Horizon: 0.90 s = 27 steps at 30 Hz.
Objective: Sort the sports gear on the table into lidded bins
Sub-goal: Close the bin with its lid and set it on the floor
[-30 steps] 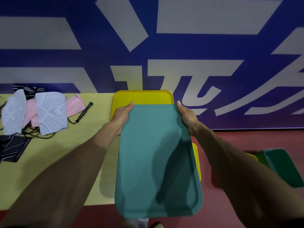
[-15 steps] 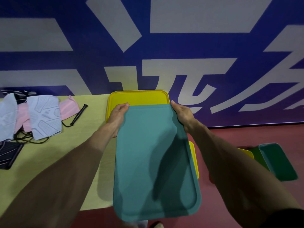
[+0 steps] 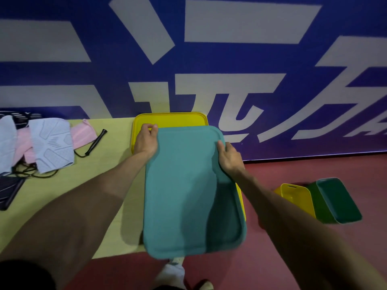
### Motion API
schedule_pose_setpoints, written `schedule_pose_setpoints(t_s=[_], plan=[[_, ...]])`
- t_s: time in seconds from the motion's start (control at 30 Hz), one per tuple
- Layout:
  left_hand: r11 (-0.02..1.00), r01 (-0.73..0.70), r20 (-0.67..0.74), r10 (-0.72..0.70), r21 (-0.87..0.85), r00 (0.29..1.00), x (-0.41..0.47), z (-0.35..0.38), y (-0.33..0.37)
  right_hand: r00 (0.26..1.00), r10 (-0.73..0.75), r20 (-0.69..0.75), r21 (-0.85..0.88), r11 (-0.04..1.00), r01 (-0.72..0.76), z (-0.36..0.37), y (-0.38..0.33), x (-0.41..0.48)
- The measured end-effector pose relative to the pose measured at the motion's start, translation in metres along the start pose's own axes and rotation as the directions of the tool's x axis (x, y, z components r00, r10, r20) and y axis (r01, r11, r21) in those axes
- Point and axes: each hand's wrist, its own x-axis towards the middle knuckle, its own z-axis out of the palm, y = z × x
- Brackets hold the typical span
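So we've got the teal lid [image 3: 192, 191] mid-frame, lying over the yellow lid [image 3: 169, 120] that peeks out along its top and right edges. Our left hand [image 3: 146, 141] is curled on the teal lid's upper left corner, and our right hand [image 3: 229, 158] is clamped on its upper right edge. Sports gear [image 3: 50, 143] sits piled at the table's [image 3: 83, 185] left edge. Open yellow bin [image 3: 297, 195] and green bin [image 3: 339, 199] sit on the floor at right.

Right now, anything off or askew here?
Yes. The teal lid sits skewed on the yellow lid, overhanging the table's near edge. Two bins lie on the floor, not the table.
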Motion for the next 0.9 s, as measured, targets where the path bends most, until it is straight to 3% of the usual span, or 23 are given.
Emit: schedule_pose_setpoints(t_s=[0.3,0.57,0.77,0.9], plan=[[0.976,0.192,-0.045,-0.188,0.106,0.981,-0.112,-0.006,-0.025,0.993,0.029,0.114,0.110,0.993,-0.042,-0.005,0.033,-0.054],[0.939,0.261,0.077,-0.250,-0.226,0.965,-0.181,-0.010,-0.063,0.974,0.097,0.204,0.320,0.934,-0.160,0.002,0.061,-0.079],[0.935,0.269,0.064,-0.261,-0.230,0.963,-0.178,-0.010,-0.058,0.957,0.146,0.250,0.475,0.843,-0.252,0.009,0.064,-0.073],[0.938,0.230,0.103,-0.210,-0.259,0.972,-0.171,-0.010,-0.054,0.952,0.172,0.254,0.485,0.829,-0.279,0.010,0.066,-0.053]])
